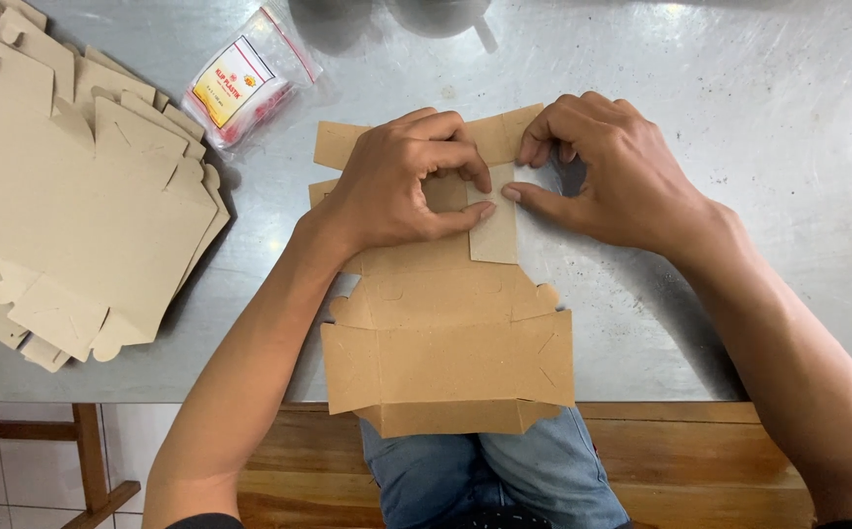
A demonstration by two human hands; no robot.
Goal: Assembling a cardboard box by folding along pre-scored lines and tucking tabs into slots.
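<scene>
The flat brown cardboard box blank (pixel 450 343) lies on the steel table (pixel 739 147), its near edge overhanging. My left hand (pixel 401 181) pinches a folded flap (pixel 493 225) with curled fingers; my right hand (pixel 607 167) presses its edge. 1 stack of blanks (pixel 73 196) sits left, beside a plastic bag (pixel 244 78).

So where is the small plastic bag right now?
In the head view, the small plastic bag lies on the metal table at upper left, between the stack of flat cardboard blanks and the left hand.
</scene>
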